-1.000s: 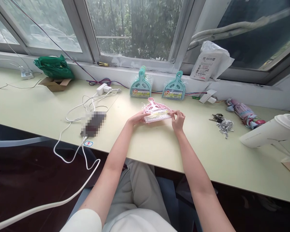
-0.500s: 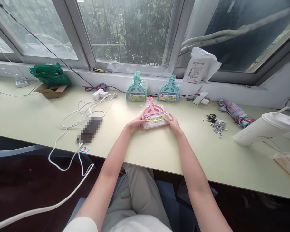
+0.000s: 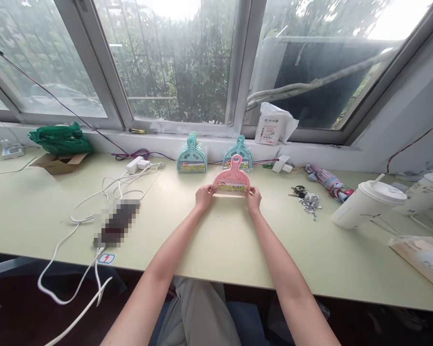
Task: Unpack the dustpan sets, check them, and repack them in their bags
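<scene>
A pink dustpan set in clear wrapping, with a printed label across its front, stands handle-up between my two hands. My left hand is closed on its lower left corner, and my right hand grips the lower right corner. Just behind it, partly covered by its handle, is a teal dustpan set leaning at the sill. To the left of that stands a row of several teal dustpan sets, also wrapped, one behind another.
On the left lie white cables with a charger, a blurred dark device and a cardboard box under a green bag. Keys, a folded umbrella and a white cup stand or lie on the right.
Both hands have pushed the pink dustpan set farther back, closer to the right-hand teal set, and it is more upright. The camera view has tilted up and shifted right.
</scene>
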`<state>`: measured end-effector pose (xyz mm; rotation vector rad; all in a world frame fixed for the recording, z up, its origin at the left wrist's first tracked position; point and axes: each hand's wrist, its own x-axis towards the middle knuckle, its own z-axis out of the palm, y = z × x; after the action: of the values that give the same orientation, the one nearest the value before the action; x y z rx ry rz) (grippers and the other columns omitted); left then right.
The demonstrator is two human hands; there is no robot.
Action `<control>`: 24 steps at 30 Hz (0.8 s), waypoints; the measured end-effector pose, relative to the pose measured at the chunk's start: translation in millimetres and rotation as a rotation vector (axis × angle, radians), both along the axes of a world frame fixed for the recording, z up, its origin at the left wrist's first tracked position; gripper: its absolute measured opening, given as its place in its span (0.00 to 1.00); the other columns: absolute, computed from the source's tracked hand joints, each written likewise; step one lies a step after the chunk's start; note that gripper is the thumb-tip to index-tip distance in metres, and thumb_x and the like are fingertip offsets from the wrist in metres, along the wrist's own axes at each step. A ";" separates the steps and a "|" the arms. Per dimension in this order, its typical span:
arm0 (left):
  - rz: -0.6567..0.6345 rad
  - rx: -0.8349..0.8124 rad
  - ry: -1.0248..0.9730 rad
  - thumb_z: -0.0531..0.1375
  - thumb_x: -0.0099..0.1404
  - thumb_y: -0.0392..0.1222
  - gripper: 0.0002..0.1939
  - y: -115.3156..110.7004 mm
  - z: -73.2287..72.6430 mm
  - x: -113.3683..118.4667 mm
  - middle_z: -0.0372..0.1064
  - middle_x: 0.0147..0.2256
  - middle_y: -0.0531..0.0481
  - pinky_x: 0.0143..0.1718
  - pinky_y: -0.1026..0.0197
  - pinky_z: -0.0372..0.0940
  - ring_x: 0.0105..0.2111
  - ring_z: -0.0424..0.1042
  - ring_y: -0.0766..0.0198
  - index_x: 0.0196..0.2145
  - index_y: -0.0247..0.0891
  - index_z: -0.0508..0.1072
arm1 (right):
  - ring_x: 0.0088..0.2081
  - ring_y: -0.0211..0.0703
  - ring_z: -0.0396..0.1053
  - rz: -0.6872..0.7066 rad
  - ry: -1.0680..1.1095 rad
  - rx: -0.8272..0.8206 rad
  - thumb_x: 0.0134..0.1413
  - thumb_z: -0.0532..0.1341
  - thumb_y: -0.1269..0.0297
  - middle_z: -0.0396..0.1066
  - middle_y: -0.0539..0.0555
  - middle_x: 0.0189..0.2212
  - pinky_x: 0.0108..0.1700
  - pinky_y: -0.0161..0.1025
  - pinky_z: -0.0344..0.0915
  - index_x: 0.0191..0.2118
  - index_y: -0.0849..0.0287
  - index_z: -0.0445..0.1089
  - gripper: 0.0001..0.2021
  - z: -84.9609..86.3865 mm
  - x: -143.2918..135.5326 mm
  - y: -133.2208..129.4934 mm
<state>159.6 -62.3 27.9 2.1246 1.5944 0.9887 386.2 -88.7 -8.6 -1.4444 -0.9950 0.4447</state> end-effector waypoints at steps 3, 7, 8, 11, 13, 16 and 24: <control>-0.033 0.027 0.071 0.58 0.63 0.44 0.09 28.7 1.1 21.5 0.72 0.36 0.45 0.39 0.61 0.60 0.40 0.70 0.57 0.32 0.38 0.75 | 0.36 0.49 0.71 -0.076 -0.157 -0.023 0.47 0.56 0.52 0.74 0.61 0.36 0.39 0.42 0.62 0.35 0.58 0.64 0.15 2.4 16.8 22.6; -0.042 0.029 0.041 0.57 0.63 0.39 0.05 78.0 -0.5 51.6 0.71 0.36 0.46 0.38 0.62 0.61 0.38 0.70 0.59 0.34 0.37 0.73 | 0.39 0.52 0.70 -0.173 -0.232 0.018 0.50 0.52 0.56 0.72 0.63 0.36 0.42 0.46 0.62 0.36 0.59 0.63 0.12 1.6 37.6 67.6; -0.053 0.038 0.031 0.57 0.64 0.39 0.05 92.3 -2.2 58.5 0.71 0.37 0.46 0.39 0.61 0.61 0.39 0.70 0.59 0.36 0.37 0.73 | 0.41 0.54 0.69 -0.191 -0.252 0.036 0.50 0.52 0.57 0.72 0.64 0.37 0.44 0.47 0.62 0.36 0.59 0.63 0.12 0.4 41.9 82.0; -0.019 0.105 -0.021 0.57 0.63 0.37 0.16 138.9 -10.3 77.1 0.70 0.43 0.43 0.43 0.58 0.62 0.44 0.69 0.56 0.49 0.37 0.68 | 0.52 0.57 0.64 -0.195 -0.330 0.113 0.52 0.50 0.59 0.67 0.68 0.47 0.50 0.50 0.60 0.40 0.60 0.62 0.13 -3.5 52.0 130.5; 0.070 0.169 -0.043 0.58 0.62 0.37 0.27 170.2 -17.1 88.1 0.65 0.52 0.37 0.50 0.55 0.60 0.53 0.64 0.52 0.58 0.34 0.59 | 0.61 0.56 0.55 -0.185 -0.378 0.176 0.53 0.48 0.60 0.58 0.69 0.57 0.55 0.50 0.58 0.47 0.62 0.61 0.18 -5.7 56.5 162.7; 0.048 0.153 -0.029 0.56 0.63 0.38 0.32 208.6 -27.3 101.9 0.58 0.57 0.31 0.56 0.52 0.56 0.58 0.58 0.49 0.62 0.29 0.51 | 0.63 0.57 0.53 -0.158 -0.396 0.144 0.55 0.45 0.62 0.48 0.69 0.63 0.56 0.51 0.58 0.62 0.66 0.49 0.29 -9.5 61.1 200.6; -0.115 0.088 -0.097 0.53 0.65 0.40 0.26 231.8 -34.2 112.7 0.62 0.55 0.36 0.55 0.51 0.57 0.56 0.60 0.52 0.60 0.34 0.57 | 0.64 0.60 0.47 -0.250 -0.537 0.043 0.56 0.44 0.65 0.46 0.72 0.64 0.61 0.56 0.51 0.66 0.74 0.38 0.34 -15.3 67.1 218.1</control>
<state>272.3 169.5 -6.4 2.1631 1.3903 1.1248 453.3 129.4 -23.9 -1.6626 -1.2107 -0.1594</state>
